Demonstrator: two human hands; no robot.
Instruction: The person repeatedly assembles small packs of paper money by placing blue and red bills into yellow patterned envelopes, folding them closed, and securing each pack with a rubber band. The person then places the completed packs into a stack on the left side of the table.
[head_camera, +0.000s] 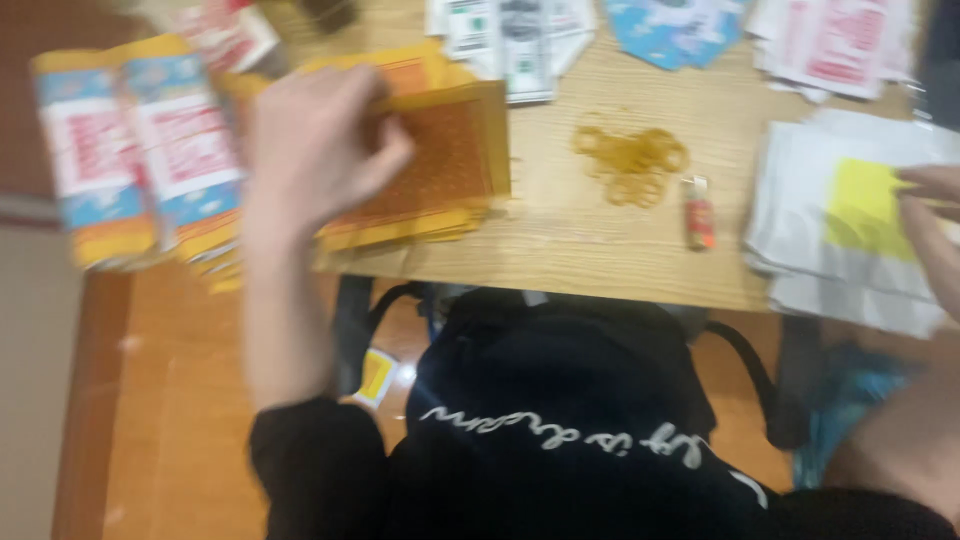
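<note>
The left hand (320, 150) reached up over the near left part of the bench (600, 250), back of the hand toward the camera, fingers (385, 150) curled and pinched toward the right. Its bare forearm ran straight down to a black sleeve pushed back near the elbow. The right hand (935, 225) entered at the bench's right edge, only partly in view, fingers pointing left and lying flat; its forearm rose from the lower right corner, blurred.
</note>
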